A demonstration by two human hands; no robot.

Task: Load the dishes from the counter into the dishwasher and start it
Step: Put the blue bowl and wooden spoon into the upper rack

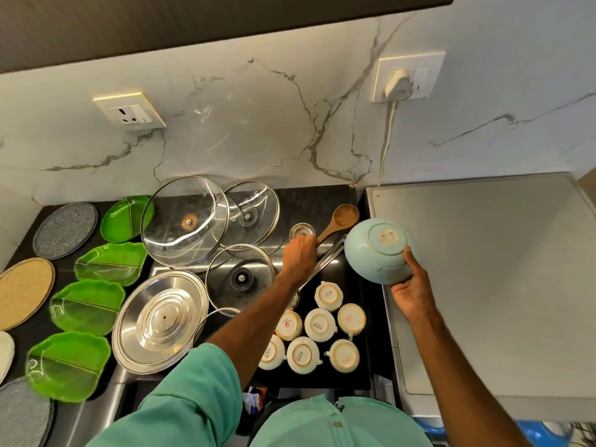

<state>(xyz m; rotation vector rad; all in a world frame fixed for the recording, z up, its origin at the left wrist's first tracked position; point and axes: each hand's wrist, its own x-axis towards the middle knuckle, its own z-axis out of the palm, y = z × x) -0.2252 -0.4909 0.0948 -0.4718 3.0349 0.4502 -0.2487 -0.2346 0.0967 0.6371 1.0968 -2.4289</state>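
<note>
The right hand (411, 293) grips one pale blue bowl (379, 251), turned so its base faces the camera, held above the right edge of the dark bench (317, 201), next to a grey appliance top (483, 269). The left hand (300, 256) is closed around the handle of one wooden spoon (342, 219) near the back edge of the bench. Seven white cups (319, 324) stand upside down in a cluster toward the front right corner. Three glass lids (183, 221) overlap near the back, and one steel lid (161, 321) lies in front of them. Four green leaf-shaped plates (87, 306) run in a row along the left side. Further left lie two grey round plates (64, 230) and one tan one (22, 293), plus a white one cut off by the frame.
</note>
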